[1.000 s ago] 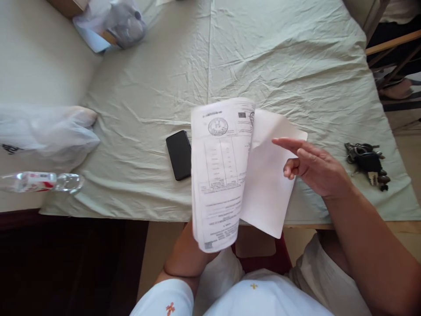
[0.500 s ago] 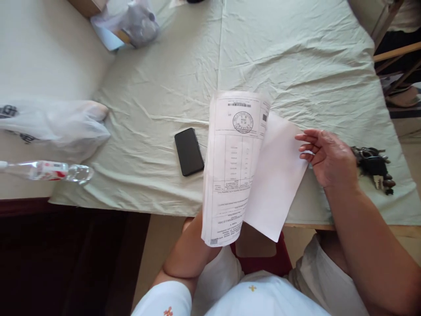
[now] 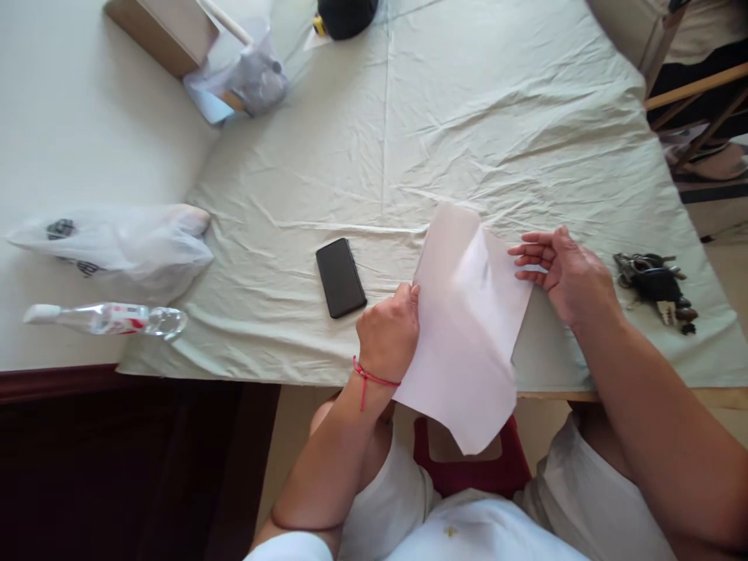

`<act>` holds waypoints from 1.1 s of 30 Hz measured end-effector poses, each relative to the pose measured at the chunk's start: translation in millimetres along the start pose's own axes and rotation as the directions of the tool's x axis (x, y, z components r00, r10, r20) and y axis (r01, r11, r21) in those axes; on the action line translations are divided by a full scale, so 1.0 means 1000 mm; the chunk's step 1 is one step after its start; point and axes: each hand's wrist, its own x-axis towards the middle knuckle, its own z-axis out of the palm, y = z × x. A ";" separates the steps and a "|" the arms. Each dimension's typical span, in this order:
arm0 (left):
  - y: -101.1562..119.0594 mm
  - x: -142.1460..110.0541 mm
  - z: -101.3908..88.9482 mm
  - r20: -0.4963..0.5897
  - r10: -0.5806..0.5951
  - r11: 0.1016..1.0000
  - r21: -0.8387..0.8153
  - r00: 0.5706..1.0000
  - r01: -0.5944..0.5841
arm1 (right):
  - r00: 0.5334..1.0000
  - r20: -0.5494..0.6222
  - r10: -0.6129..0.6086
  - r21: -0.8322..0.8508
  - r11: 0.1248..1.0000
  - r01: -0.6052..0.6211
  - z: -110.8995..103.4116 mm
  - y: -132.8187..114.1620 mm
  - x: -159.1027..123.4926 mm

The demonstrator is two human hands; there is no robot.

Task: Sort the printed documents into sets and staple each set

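Observation:
A sheaf of white paper (image 3: 456, 343) bends over the front edge of the table, its blank side facing up. My left hand (image 3: 389, 331), with a red string bracelet at the wrist, is closed on the left edge of the sheets. My right hand (image 3: 566, 276) is open at the upper right edge of the paper, fingers stretched towards it; whether the fingertips touch it I cannot tell. A black phone (image 3: 340, 278) lies left of the sheaf. Just right of my right hand is a bunch of keys (image 3: 658, 284).
A pale green wrinkled cloth (image 3: 496, 117) covers the table. On the left are a white plastic bag (image 3: 134, 249) and a bottle (image 3: 117, 318) on its side. Farther back stand a cardboard box (image 3: 169, 35), another bag (image 3: 254, 82) and a black object (image 3: 351, 15).
The printed, stamped sheets that faced up have turned over, and blank paper now shows. My left hand, hidden behind them before, has come into sight. My right hand stays open.

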 end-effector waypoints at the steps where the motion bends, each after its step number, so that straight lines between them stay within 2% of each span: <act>1: 0.002 -0.001 -0.003 0.006 0.001 0.997 0.075 1.000 -0.002 | 1.000 -0.022 -0.009 -0.007 1.000 0.008 0.000 -0.002 0.000; 3: 0.005 -0.003 -0.008 0.021 -0.001 0.987 0.161 1.000 -0.002 | 0.998 -0.054 -0.013 -0.031 0.999 0.011 0.000 -0.007 -0.001; 6: 0.002 -0.003 -0.010 0.013 -0.015 0.990 0.139 1.000 0.013 | 0.997 -0.063 -0.045 0.001 0.999 0.046 0.003 -0.010 -0.001; 8: -0.003 -0.002 -0.008 -0.023 0.007 0.999 0.049 1.000 -0.006 | 0.987 -0.080 -0.139 0.066 0.987 0.144 0.004 -0.009 0.001; 11: -0.010 -0.001 -0.003 -0.104 0.175 0.960 -0.204 0.979 -0.194 | 0.950 -0.175 -0.258 0.055 0.961 0.271 -0.001 -0.005 0.007; 14: -0.011 -0.001 -0.001 -0.175 0.321 0.842 -0.398 0.931 -0.365 | 0.951 -0.224 -0.215 -0.123 0.974 0.191 -0.011 0.000 0.010; 16: -0.008 -0.002 0.000 -0.176 0.339 0.792 -0.477 0.924 -0.381 | 0.962 -0.228 -0.151 -0.203 0.974 0.105 -0.016 0.000 0.009; 18: -0.004 -0.003 0.002 -0.152 0.309 0.755 -0.560 0.939 -0.340 | 0.967 -0.229 -0.111 -0.171 0.983 0.073 -0.019 -0.002 0.006; 21: 0.000 -0.005 0.008 -0.074 0.217 0.676 -0.708 0.973 -0.204 | 0.984 -0.174 -0.038 0.025 0.999 0.043 -0.019 -0.008 0.000; 23: 0.002 -0.006 0.014 -0.013 0.164 0.586 -0.803 0.986 -0.108 | 0.991 -0.094 0.092 0.119 0.990 -0.081 -0.018 -0.014 -0.005; 26: 0.007 -0.005 0.022 0.086 0.136 0.471 -0.882 0.987 0.011 | 0.953 -0.044 0.300 0.109 0.950 -0.294 -0.019 -0.021 -0.013; 29: 0.010 -0.002 0.027 0.130 0.132 0.498 -0.866 0.983 0.048 | 0.937 -0.071 0.343 0.078 0.938 -0.338 -0.024 -0.025 -0.018; 31: 0.012 0.000 0.030 0.124 0.131 0.521 -0.853 0.984 0.038 | 0.932 -0.037 0.361 0.038 0.932 -0.359 -0.028 -0.025 -0.020; 33: 0.012 0.002 0.033 0.147 0.127 0.451 -0.889 0.981 0.075 | 0.914 0.038 0.403 -0.021 0.915 -0.403 -0.031 -0.024 -0.022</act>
